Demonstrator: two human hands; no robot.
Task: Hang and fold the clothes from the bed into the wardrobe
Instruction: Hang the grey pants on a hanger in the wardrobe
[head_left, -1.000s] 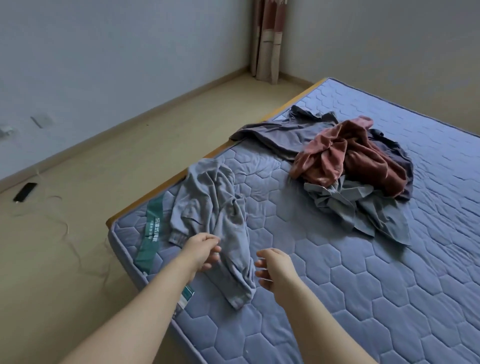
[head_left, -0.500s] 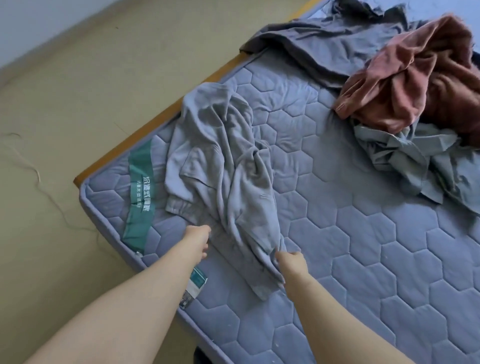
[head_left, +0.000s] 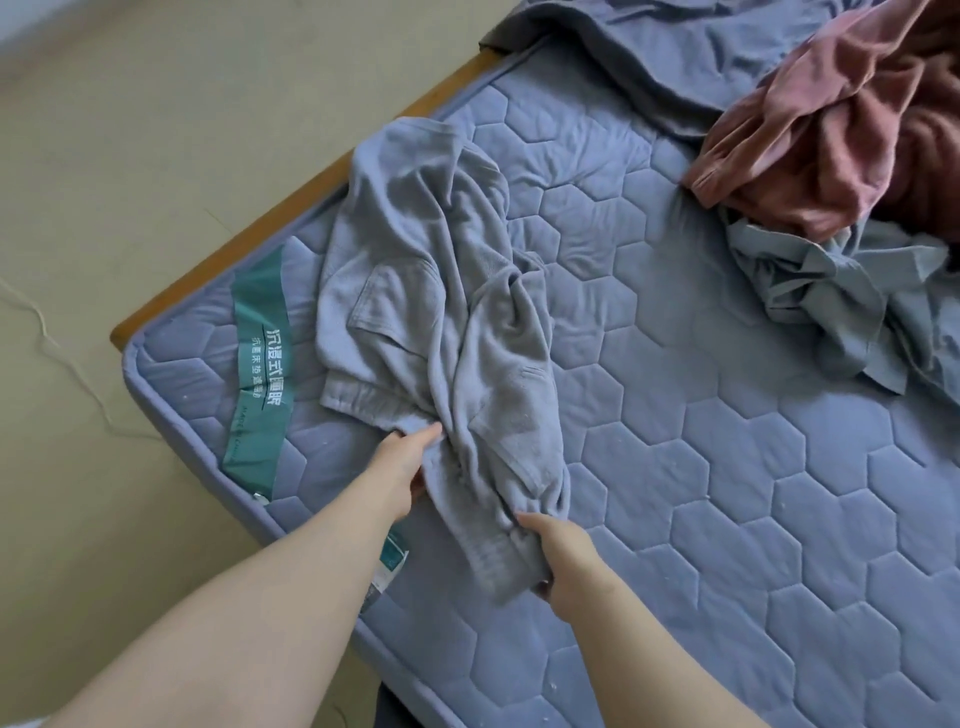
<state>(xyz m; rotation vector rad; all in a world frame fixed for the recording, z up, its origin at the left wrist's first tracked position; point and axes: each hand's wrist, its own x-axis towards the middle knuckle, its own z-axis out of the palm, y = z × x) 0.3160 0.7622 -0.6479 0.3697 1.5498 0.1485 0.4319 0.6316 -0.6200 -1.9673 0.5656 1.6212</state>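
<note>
Two hands: both on one garment, at the near corner of the bed.
Left hand (head_left: 410, 462): fingers curled into the cloth, gripping a bunched fold of the grey-blue trousers (head_left: 431, 317) just below the waistband.
Right hand (head_left: 558, 556): fingers tucked under the cuffed leg end, thumb on top, pinching it.
Garment state: crumpled, twisted along its length, pocket patch showing, lying on the mattress (head_left: 727, 493); top end reaches near the wooden bed frame (head_left: 291, 208).
Garment lift: cannot tell whether any part is off the mattress; most of it plainly rests there.
Other clothes: pink-brown garment (head_left: 831, 119) heaped at the far right, pale grey-green garment (head_left: 831, 291) just below and touching it, dark grey garment (head_left: 649, 57) spread along the top edge. All well apart from the hands.
Mattress label: green strip (head_left: 260, 358) with white print, just left of the trousers.
Floor: beige, thin cord (head_left: 57, 353) trailing at the left.
Wardrobe: not in view.
Step in hand: likely taking hold of the first piece to straighten it for folding or carrying.
Done so far: nothing visibly folded or hung; no hanger in view.
Left to do: this piece plus at least three more on the bed, then the move to the wardrobe.
Progress judgement: very early.
Risk: twist in the legs may need shaking out before a clean fold.
</note>
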